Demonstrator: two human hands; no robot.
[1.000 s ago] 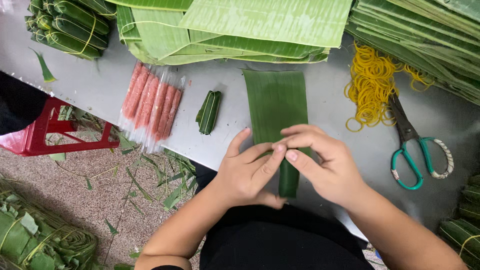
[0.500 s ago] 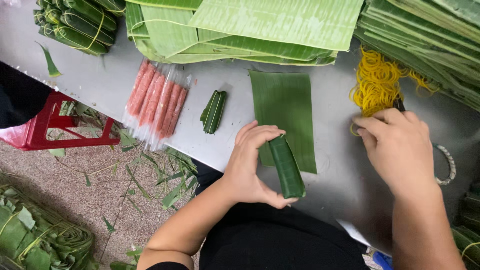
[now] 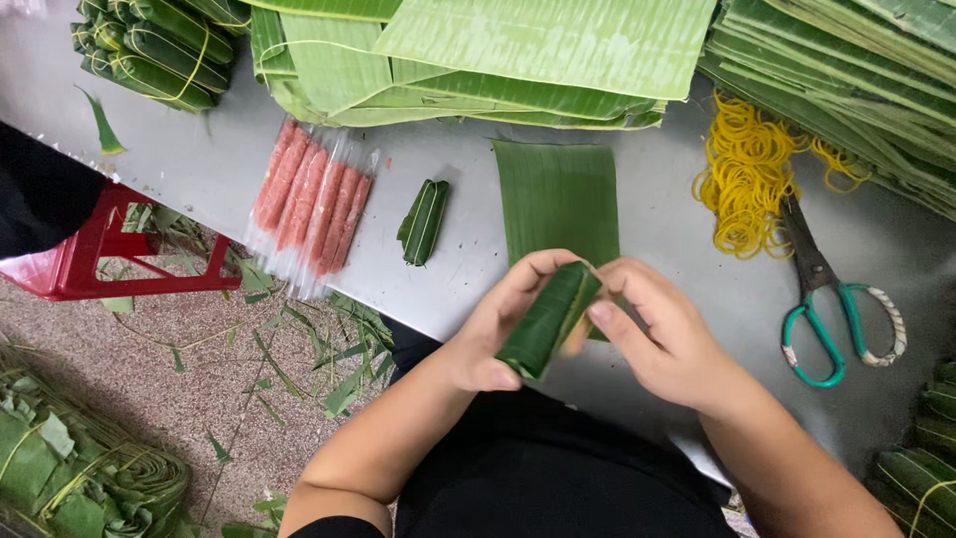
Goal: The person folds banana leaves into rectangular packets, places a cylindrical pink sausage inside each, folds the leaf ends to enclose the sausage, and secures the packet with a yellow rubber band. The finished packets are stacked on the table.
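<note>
Gripping leaf-wrapped roll [image 3: 549, 319] with left hand [image 3: 493, 334], right hand [image 3: 662, 334] pinching its upper end. Held above grey table [image 3: 199, 169] edge, long axis diagonal, upper end toward flat banana leaf piece [image 3: 558, 199].

- The leaf-wrapped roll [image 3: 549, 319] is banana leaf, dark green, smooth with fine ribbing and a faint sheen.
- The flat leaf piece [image 3: 558, 199] looks matt and finely ribbed.
- The table [image 3: 199, 169] is smooth grey, probably metal.
- The pink sausages [image 3: 309, 204] sit in glossy clear plastic.
- The rubber bands [image 3: 747, 189] are yellow and matt.
- The scissors [image 3: 832, 299] have dull metal blades and green plastic handles.
</note>
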